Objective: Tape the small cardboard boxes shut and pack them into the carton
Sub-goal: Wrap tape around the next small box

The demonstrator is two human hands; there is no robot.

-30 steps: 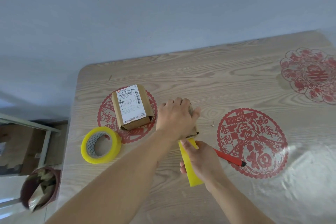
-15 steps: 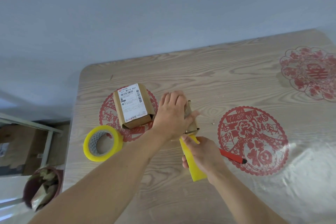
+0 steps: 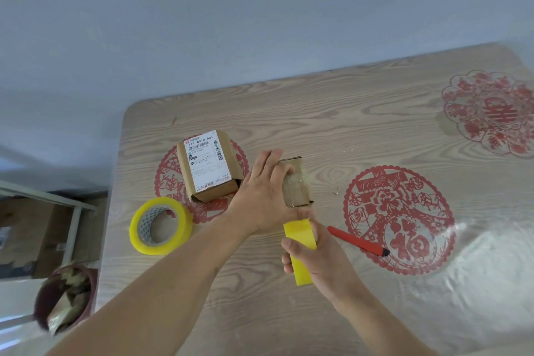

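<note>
Left hand point(image 3: 264, 196): grips small cardboard box point(image 3: 296, 182), mid-table. Right hand point(image 3: 316, 251): curled round yellow tape roll point(image 3: 300, 248), just below box. Nearby: labelled box point(image 3: 206, 165), second tape roll point(image 3: 160, 225), red cutter point(image 3: 358, 241). Risk: tape wrinkling or missing the seam if box slips.

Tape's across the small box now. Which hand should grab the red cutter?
Right. The right hand, gripping the yellow tape roll, lies beside the red cutter; the left hand is steadying the small box, farther away.
</note>
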